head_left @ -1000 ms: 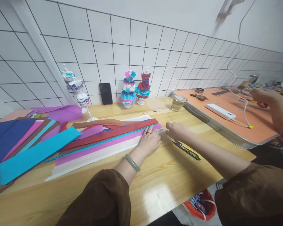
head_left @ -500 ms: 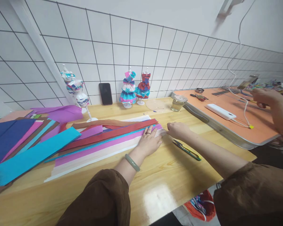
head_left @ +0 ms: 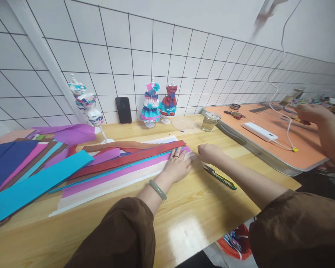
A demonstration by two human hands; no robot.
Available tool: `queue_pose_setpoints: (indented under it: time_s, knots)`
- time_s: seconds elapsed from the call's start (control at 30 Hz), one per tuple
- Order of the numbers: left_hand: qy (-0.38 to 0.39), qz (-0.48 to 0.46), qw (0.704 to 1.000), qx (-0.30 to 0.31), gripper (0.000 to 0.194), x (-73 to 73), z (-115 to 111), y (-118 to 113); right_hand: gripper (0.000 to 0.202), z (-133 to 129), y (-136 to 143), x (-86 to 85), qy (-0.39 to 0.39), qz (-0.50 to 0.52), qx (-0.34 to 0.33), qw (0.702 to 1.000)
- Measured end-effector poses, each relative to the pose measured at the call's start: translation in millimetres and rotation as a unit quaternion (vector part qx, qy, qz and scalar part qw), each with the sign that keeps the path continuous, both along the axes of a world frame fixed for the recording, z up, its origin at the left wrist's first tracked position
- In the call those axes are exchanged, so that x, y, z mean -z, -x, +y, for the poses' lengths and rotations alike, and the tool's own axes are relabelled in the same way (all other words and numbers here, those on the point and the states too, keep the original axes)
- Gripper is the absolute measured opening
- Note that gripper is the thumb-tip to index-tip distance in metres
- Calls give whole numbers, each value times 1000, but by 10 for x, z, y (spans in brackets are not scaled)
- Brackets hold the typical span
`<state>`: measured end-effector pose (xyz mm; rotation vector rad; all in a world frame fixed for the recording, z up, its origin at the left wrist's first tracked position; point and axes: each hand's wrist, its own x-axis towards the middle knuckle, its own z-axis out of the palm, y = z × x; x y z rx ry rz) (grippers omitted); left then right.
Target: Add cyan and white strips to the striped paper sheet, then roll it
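Observation:
My left hand (head_left: 178, 165) lies flat, fingers spread, on the right end of a stack of long paper strips (head_left: 120, 173) in pink, white, teal and red on a wooden table (head_left: 184, 219). My right hand (head_left: 210, 153) pinches the same end of the strips, right beside the left hand. A green bracelet (head_left: 157, 189) circles my left wrist. Scissors (head_left: 219, 176) rest on the table just under my right forearm.
Folded blue, teal, purple and brown paper sheets (head_left: 25, 163) pile at the left. Small dressed mannequins (head_left: 159, 102), another mannequin (head_left: 87, 108) and a phone (head_left: 123, 110) stand by the tiled wall. A glass jar (head_left: 210, 121) sits by an orange table (head_left: 268, 137), where another person's hand (head_left: 312, 113) works.
Both hands stay on the strip ends almost unmoved. The view has shifted slightly, and the paper pile sits a little further left and lower.

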<state>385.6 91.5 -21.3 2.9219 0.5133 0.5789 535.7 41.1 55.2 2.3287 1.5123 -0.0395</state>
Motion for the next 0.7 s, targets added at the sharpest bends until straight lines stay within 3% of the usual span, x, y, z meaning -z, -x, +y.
queue_pose_setpoints:
  time_s: [0.7]
  knots:
    - [-10, 14, 1000, 2, 35, -5, 31, -205, 32, -28, -23, 51, -16, -15, 11, 1000]
